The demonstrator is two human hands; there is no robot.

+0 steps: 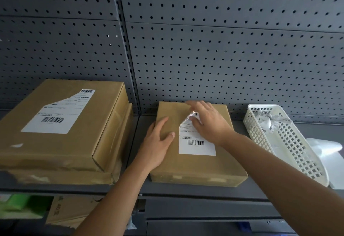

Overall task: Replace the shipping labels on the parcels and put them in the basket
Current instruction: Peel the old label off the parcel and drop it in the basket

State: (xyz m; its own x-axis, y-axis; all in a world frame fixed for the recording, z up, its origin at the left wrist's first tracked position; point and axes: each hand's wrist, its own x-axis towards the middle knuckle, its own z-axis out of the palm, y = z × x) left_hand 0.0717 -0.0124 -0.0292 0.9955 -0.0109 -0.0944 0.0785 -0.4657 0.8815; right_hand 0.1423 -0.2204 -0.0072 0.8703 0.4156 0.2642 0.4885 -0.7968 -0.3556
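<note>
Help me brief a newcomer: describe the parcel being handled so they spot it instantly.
On the grey shelf below the pegboard, look between the stacked boxes and the white basket. It is the lone parcel, under the left hand and right hand.

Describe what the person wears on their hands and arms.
Nothing shows. The left hand and right hand are bare: no gloves, rings, watch or wristband. The left arm and right arm are bare too, with no sleeve in view down to the frame's edge.
</note>
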